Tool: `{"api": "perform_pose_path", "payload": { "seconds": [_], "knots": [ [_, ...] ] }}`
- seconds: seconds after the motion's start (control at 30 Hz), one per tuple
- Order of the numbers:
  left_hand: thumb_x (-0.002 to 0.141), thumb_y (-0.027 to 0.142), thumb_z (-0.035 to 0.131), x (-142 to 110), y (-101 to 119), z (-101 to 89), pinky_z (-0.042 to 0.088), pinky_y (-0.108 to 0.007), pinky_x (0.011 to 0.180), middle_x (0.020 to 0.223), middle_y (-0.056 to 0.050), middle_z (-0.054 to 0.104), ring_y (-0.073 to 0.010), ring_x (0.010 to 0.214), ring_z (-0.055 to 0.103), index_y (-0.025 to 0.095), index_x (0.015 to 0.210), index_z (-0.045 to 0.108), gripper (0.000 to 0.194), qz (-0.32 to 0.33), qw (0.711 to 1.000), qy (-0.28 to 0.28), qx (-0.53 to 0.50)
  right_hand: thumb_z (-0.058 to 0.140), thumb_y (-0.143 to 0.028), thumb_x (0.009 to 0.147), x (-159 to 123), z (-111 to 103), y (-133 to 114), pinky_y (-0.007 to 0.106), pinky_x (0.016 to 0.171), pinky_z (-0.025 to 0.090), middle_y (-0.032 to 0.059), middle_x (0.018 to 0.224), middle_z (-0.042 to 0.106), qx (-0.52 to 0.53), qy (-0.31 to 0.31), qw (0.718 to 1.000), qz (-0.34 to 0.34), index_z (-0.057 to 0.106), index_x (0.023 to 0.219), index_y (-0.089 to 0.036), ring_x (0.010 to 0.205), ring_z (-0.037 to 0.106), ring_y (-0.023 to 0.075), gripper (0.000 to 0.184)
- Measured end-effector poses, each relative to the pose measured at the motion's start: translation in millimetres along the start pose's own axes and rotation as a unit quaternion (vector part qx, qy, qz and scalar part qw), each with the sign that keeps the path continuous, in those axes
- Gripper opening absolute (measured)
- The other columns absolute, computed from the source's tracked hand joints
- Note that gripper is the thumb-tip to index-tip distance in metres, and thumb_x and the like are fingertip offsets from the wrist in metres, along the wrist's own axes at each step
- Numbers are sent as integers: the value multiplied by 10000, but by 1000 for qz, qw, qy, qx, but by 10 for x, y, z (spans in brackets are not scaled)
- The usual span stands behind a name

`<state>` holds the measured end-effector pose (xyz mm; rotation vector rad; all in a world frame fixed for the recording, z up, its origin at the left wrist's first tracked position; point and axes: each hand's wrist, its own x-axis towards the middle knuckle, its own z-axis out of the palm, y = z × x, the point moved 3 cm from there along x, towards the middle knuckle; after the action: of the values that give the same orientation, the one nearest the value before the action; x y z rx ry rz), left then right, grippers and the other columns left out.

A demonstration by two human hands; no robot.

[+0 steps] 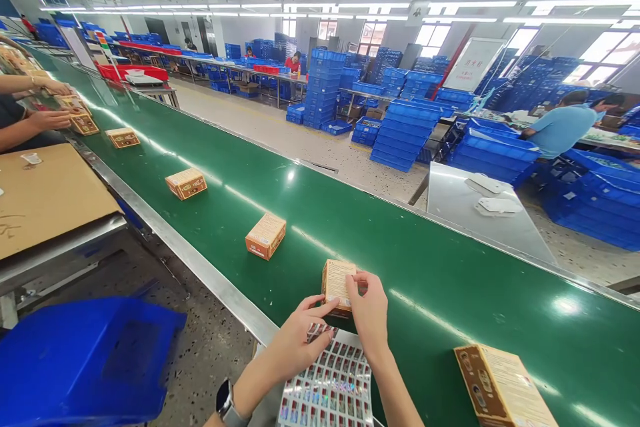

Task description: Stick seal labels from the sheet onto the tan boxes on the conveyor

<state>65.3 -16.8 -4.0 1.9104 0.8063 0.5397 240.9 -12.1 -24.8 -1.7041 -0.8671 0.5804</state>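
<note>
A small brown and cream cardboard box (338, 280) lies on the green conveyor belt in front of me. My right hand (369, 307) is closed at its right side, with the thumb on the printed top face. Fingers of my left hand (303, 333) reach the box's near left edge. Between that hand's fingers and thumb shows the upper edge of a sheet of shiny stickers (330, 383), with rows of small red and silver labels. This sheet slopes down towards me at the belt's near edge. Whether a loose sticker is under my right fingertips is hidden.
Further boxes sit along the belt (425, 267), one box (505, 387) at the near right and another box (266, 236) to the left. Another person's hands (53, 121) handle boxes at the far left. A blue plastic chair (90, 357) stands beside a cardboard-covered table (55, 193).
</note>
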Motion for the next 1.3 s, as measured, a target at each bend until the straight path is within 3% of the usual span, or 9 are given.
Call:
{"api": "perform_pose_path", "payload": {
  "seconds": [0.2,0.4,0.53,0.67,0.77,0.93,1.1,1.23,1.3],
  "knots": [
    [927,259,532,24,19,108,389,-493,1115,1465,30,524,-284,1398,380,214,632,623,312,14,1000,-16,-1,606,-521,814,-4,-94,47,332,646,431,50,878,647,-39,36,998,27,532,983,-238,708,604,230,338],
    [931,303,543,2,105,170,363,-436,1131,1399,-31,596,-265,1375,399,205,647,627,312,9,999,-19,-29,543,-493,853,105,-328,98,346,673,470,98,1067,638,-44,46,998,22,513,1102,-212,750,631,226,377],
    [945,368,520,-48,103,122,475,-324,885,1020,-77,718,-220,1001,602,190,710,634,316,-31,998,44,-46,473,-435,929,-78,-529,-83,432,869,481,121,1159,616,-78,7,990,-120,603,1035,-221,1024,606,281,272],
    [941,494,481,-64,57,60,342,-262,572,601,26,482,-136,597,438,180,640,509,436,-104,993,57,-23,529,-324,943,-416,-578,-294,476,940,488,92,1187,640,-138,-97,937,-304,670,1013,-277,1129,578,287,164],
    [943,490,470,-53,77,30,300,-251,568,608,43,428,-121,601,390,173,645,494,435,-96,994,46,-29,587,-250,919,-577,-528,-345,484,930,515,77,1216,652,-181,-126,895,-389,662,1088,-301,1135,595,290,191],
    [828,287,621,-60,111,42,314,-229,573,669,41,485,-109,619,434,159,632,530,251,-83,996,11,-31,589,-163,903,-634,-430,-311,488,914,541,79,1209,666,-192,-97,863,-457,670,1086,-301,1128,618,293,243],
    [846,289,617,-74,46,-16,398,-235,638,741,18,607,-144,695,531,168,859,635,123,-85,991,46,-89,580,-133,903,-674,-384,-295,453,917,540,71,1150,688,-132,-119,887,-427,677,974,-279,1122,617,274,189],
    [836,365,650,-101,-90,-281,430,-257,615,671,16,590,-154,649,552,171,763,624,208,-115,985,113,-61,599,-263,911,-610,-415,-249,474,951,510,77,1153,680,-43,-124,950,-284,664,887,-269,1113,617,278,69],
    [807,372,685,-112,-158,-480,500,-317,749,829,-38,666,-206,807,622,182,732,655,206,-92,982,163,-19,600,-343,908,-531,-452,-190,497,981,482,89,1170,674,12,-98,975,-201,666,903,-264,1125,613,289,103]
  ]
}}
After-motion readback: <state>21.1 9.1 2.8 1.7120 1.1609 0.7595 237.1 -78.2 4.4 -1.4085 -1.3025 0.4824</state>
